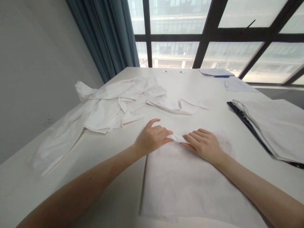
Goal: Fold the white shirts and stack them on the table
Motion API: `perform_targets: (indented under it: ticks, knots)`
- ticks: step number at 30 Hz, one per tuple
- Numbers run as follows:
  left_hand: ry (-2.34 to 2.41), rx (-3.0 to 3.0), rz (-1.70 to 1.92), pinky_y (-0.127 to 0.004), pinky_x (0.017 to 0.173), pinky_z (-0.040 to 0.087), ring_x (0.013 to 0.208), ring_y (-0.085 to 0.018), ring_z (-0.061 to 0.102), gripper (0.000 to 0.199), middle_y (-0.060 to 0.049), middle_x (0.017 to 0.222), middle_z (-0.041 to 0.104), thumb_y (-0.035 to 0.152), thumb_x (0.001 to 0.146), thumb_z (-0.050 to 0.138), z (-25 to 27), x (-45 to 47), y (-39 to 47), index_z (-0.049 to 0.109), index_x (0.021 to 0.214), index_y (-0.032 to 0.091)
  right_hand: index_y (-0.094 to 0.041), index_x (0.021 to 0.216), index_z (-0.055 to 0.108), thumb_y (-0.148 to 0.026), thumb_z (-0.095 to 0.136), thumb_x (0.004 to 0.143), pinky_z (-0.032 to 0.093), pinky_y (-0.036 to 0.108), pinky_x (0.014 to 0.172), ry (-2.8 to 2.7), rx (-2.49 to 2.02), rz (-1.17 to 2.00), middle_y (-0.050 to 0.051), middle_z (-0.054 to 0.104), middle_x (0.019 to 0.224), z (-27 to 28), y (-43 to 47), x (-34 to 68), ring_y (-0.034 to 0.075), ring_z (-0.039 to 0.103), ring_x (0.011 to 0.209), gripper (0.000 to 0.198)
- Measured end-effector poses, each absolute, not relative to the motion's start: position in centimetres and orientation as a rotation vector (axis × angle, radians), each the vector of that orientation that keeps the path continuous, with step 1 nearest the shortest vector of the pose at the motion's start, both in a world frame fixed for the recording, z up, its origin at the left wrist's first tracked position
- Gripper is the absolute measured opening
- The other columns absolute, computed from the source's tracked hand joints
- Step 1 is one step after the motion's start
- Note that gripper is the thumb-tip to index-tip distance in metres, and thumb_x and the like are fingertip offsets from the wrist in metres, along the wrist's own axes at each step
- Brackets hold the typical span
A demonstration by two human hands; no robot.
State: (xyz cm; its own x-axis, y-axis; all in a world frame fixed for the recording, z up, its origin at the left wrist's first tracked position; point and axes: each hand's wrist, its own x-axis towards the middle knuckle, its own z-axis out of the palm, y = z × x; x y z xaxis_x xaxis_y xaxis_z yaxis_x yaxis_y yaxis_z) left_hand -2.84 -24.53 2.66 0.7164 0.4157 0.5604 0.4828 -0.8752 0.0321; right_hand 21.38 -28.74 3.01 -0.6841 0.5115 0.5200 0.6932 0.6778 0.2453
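A flat, thin white piece [180, 186] lies on the table in front of me; whether it is cloth or a plastic bag with cloth inside, I cannot tell. Its far edge is gathered into a narrow roll between my hands. My left hand [153, 137] pinches that edge at its left, fingers curled over and thumb lifted. A short way to the right, my right hand [203, 144] grips the same edge with bent fingers. A faint see-through part [226, 142] shows beyond the right hand. What lies under the fingers is hidden.
A crumpled white garment [106, 110] spreads over the left, with thin white strips [166, 106] beside it. Folded white cloth [275, 123] rests on a black sheet [251, 131] at right. Papers [216, 72] and a blue pen [222, 76] lie at the table's far end, near windows.
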Motion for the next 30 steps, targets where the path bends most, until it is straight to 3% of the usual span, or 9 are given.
perform_targets:
  ticks: [7, 12, 18, 23, 30]
  knots:
    - [-0.862, -2.896, -1.122, -0.036, 0.099, 0.037, 0.067, -0.012, 0.067, 0.026, 0.001, 0.082, 0.077, 0.038, 0.097, 0.055, 1.9, -3.0, -23.9, 0.070, 0.088, 0.019, -0.019, 0.079, 0.065, -0.042, 0.041, 0.102, 0.034, 0.029, 0.062, -2.478, -1.088, -0.453, 0.002, 0.065, 0.064, 3.2, -28.3, 21.4, 0.014, 0.057, 0.058, 0.040]
    - [-0.961, -2.889, -1.050, -0.032, 0.089, 0.044, 0.071, -0.014, 0.065, 0.034, -0.001, 0.083, 0.077, 0.043, 0.100, 0.047, 1.9, -3.5, -23.1, 0.071, 0.091, 0.020, -0.022, 0.071, 0.058, -0.056, 0.030, 0.100, 0.029, 0.029, 0.056, -2.476, -1.386, -0.288, 0.002, 0.064, 0.061, 3.6, -27.4, 23.2, 0.016, 0.057, 0.054, 0.053]
    - [-1.088, -2.838, -0.842, -0.029, 0.082, 0.046, 0.075, -0.017, 0.061, 0.034, -0.002, 0.079, 0.074, 0.044, 0.099, 0.047, 2.4, -4.4, -22.0, 0.071, 0.091, 0.021, -0.023, 0.062, 0.052, -0.077, 0.026, 0.089, 0.023, 0.027, 0.051, -2.373, -1.708, -0.104, 0.001, 0.055, 0.051, 4.1, -26.4, 25.2, 0.017, 0.054, 0.051, 0.066]
    - [-1.292, -2.936, -0.719, -0.031, 0.078, 0.046, 0.077, -0.020, 0.062, 0.037, -0.003, 0.079, 0.073, 0.044, 0.099, 0.044, 2.7, -5.1, -21.2, 0.071, 0.092, 0.021, -0.023, 0.061, 0.051, -0.077, 0.028, 0.089, 0.023, 0.027, 0.052, -2.360, -1.773, -0.054, 0.000, 0.054, 0.050, 4.1, -25.9, 26.2, 0.017, 0.052, 0.051, 0.065]
    - [-1.540, -3.211, -1.235, -0.028, 0.081, 0.048, 0.086, -0.019, 0.065, 0.030, -0.004, 0.090, 0.073, 0.042, 0.089, 0.056, 2.8, -5.8, -20.5, 0.071, 0.089, 0.017, -0.023, 0.064, 0.059, -0.069, 0.038, 0.091, 0.028, 0.027, 0.053, -2.201, -1.649, 0.045, -0.001, 0.052, 0.050, 3.5, -25.7, 27.4, 0.014, 0.046, 0.049, 0.058]
